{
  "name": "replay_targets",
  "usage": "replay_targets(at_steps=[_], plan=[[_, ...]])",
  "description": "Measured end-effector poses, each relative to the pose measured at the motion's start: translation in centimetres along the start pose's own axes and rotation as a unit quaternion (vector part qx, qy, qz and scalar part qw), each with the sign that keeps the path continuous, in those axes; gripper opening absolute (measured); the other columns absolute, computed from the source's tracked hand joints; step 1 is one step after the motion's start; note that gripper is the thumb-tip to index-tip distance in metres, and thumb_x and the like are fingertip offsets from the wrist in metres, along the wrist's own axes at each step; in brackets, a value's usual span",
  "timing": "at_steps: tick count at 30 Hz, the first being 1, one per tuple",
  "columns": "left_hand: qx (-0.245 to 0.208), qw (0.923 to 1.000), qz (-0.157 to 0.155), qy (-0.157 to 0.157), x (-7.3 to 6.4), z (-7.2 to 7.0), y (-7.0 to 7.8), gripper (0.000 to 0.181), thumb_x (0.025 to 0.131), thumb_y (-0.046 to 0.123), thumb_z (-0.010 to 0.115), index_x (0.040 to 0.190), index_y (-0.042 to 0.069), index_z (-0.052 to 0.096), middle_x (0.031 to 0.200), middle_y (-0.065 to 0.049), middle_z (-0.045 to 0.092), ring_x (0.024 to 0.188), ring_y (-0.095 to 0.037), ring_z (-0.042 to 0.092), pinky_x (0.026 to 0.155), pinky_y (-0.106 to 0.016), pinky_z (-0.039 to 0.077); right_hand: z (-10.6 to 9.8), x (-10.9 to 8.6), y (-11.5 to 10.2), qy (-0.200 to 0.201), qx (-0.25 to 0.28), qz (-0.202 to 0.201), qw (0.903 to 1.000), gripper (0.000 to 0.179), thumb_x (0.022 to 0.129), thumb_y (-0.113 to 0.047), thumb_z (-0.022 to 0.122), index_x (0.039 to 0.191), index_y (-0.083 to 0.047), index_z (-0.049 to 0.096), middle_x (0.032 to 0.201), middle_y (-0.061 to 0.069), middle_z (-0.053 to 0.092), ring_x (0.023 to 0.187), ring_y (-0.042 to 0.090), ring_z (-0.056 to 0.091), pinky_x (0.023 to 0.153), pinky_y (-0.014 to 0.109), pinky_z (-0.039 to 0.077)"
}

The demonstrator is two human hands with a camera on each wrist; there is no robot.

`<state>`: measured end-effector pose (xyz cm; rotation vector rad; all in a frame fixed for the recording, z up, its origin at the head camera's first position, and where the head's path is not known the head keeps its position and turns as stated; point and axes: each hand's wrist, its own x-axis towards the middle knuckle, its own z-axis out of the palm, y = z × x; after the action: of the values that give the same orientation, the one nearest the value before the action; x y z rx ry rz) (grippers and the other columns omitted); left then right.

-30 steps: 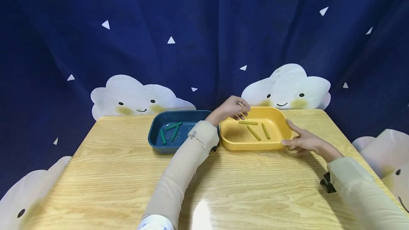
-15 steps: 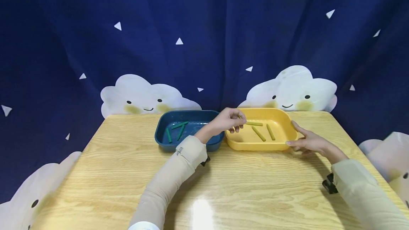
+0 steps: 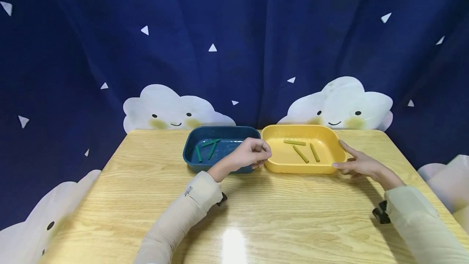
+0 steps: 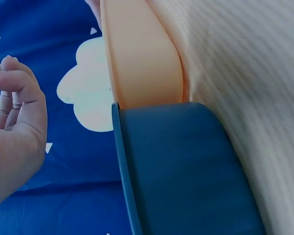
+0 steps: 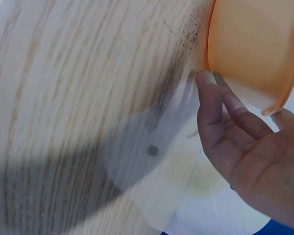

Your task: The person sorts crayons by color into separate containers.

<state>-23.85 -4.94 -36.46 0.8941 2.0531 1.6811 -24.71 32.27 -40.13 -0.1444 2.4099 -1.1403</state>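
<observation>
My left hand (image 3: pixel 250 152) hovers over the meeting ends of the blue tray (image 3: pixel 223 168) and the yellow tray (image 3: pixel 298 168). Its fingers are loosely curled, the thumb near the index finger; the left wrist view shows nothing in the hand (image 4: pixel 20 117). My right hand (image 3: pixel 362 165) holds the right end of the yellow tray, thumb at the front corner and another finger along the end wall. The right wrist view has this hand (image 5: pixel 255 142) with fingertips at the tray's wall. Three yellow crayons (image 3: pixel 300 154) lie in the yellow tray, three green crayons (image 3: pixel 211 143) in the blue one.
Both trays stand side by side near the back edge of the wooden table (image 3: pixel 293 215). A dark blue curtain (image 3: pixel 220 72) with white clouds and triangles hangs behind and at the sides. A black wrist device (image 3: pixel 382 212) shows under the right sleeve.
My left hand has drawn back from over the yellow tray, leftward and nearer me. The right hand stays at the yellow tray's end. The whole view has shifted slightly; the crayons lie unchanged.
</observation>
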Motion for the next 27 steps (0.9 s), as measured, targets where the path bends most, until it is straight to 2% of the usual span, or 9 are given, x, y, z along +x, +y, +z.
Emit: replay_targets(at_steps=[3, 8, 13, 17, 20, 23, 25, 27], plan=[[-0.003, 0.9999, -0.008, 0.009, -0.9, -0.3, -0.2, 0.011, 0.09, 0.003, 0.055, 0.089, -0.007, 0.059, 0.064, -0.013, 0.055, 0.051, -0.021, 0.047, 0.043, -0.025, 0.038, -0.1, 0.1, 0.1, 0.001, -0.004, -0.002, 1.0, 0.102, 0.085, -0.037, 0.063, 0.142, -0.013, -0.018, 0.12, 0.037, 0.042, 0.092, 0.028, 0.057, 0.072, 0.04, 0.051], [-0.003, 0.9996, -0.018, 0.022, -2.6, -0.5, 0.8, 0.009, 0.09, 0.0, 0.054, 0.087, -0.007, 0.058, 0.064, -0.011, 0.056, 0.052, -0.024, 0.047, 0.045, -0.025, 0.039, -0.4, 0.2, 0.4, 0.004, -0.019, -0.003, 0.9998, 0.101, 0.085, -0.037, 0.062, 0.143, -0.012, -0.017, 0.12, 0.037, 0.042, 0.093, 0.029, 0.056, 0.072, 0.04, 0.05], [0.006, 0.9993, -0.013, 0.033, -4.0, -0.6, 2.0, 0.011, 0.089, -0.003, 0.053, 0.087, -0.014, 0.056, 0.068, -0.027, 0.053, 0.051, -0.019, 0.047, 0.046, -0.029, 0.039, -0.7, 0.2, 0.5, 0.009, -0.027, -0.009, 0.9995, 0.101, 0.085, -0.037, 0.062, 0.143, -0.01, -0.016, 0.121, 0.039, 0.041, 0.095, 0.031, 0.056, 0.071, 0.04, 0.05], [0.003, 0.9991, -0.002, 0.042, -4.5, -1.2, 0.8, 0.012, 0.089, -0.003, 0.053, 0.087, -0.015, 0.055, 0.071, -0.03, 0.052, 0.052, -0.023, 0.047, 0.046, -0.033, 0.039, -0.9, 0.2, 0.6, 0.013, -0.03, -0.017, 0.9993, 0.1, 0.085, -0.036, 0.062, 0.143, -0.009, -0.015, 0.125, 0.041, 0.036, 0.096, 0.03, 0.053, 0.069, 0.037, 0.05], [-0.001, 0.9985, 0.006, 0.054, -5.0, -1.9, -0.5, 0.011, 0.089, -0.001, 0.054, 0.087, -0.012, 0.056, 0.07, -0.027, 0.053, 0.052, -0.029, 0.047, 0.046, -0.034, 0.039, -1.0, 0.2, 0.8, 0.014, -0.024, -0.027, 0.9993, 0.1, 0.085, -0.034, 0.063, 0.143, -0.009, -0.015, 0.122, 0.042, 0.034, 0.075, 0.024, 0.051, 0.063, 0.035, 0.049], [-0.009, 0.9975, 0.001, 0.07, -5.8, -2.7, -1.5, 0.009, 0.089, 0.001, 0.055, 0.086, -0.007, 0.058, 0.072, -0.028, 0.054, 0.054, -0.033, 0.048, 0.047, -0.032, 0.04, -1.1, 0.1, 1.0, 0.01, -0.012, -0.035, 0.9993, 0.099, 0.086, -0.031, 0.063, 0.143, -0.011, -0.016, 0.125, 0.04, 0.027, 0.059, 0.019, 0.042, 0.058, 0.033, 0.047], [-0.012, 0.9965, -0.006, 0.082, -6.5, -3.3, -1.8, 0.008, 0.089, 0.002, 0.055, 0.086, -0.004, 0.059, 0.073, -0.028, 0.054, 0.056, -0.032, 0.051, 0.048, -0.03, 0.042, -1.2, 0.0, 1.2, 0.007, -0.011, -0.047, 0.9988, 0.097, 0.087, -0.029, 0.061, 0.143, -0.011, -0.017, 0.13, 0.04, 0.023, 0.066, 0.021, 0.046, 0.058, 0.034, 0.047], [-0.011, 0.9955, -0.012, 0.094, -7.3, -4.0, -2.1, 0.009, 0.09, 0.004, 0.056, 0.089, -0.004, 0.059, 0.075, -0.03, 0.055, 0.058, -0.028, 0.054, 0.05, -0.029, 0.044, -1.3, -0.3, 1.2, 0.012, -0.02, -0.065, 0.9976, 0.096, 0.088, -0.028, 0.06, 0.142, -0.01, -0.017, 0.136, 0.042, 0.014, 0.084, 0.033, 0.053, 0.064, 0.036, 0.049]])
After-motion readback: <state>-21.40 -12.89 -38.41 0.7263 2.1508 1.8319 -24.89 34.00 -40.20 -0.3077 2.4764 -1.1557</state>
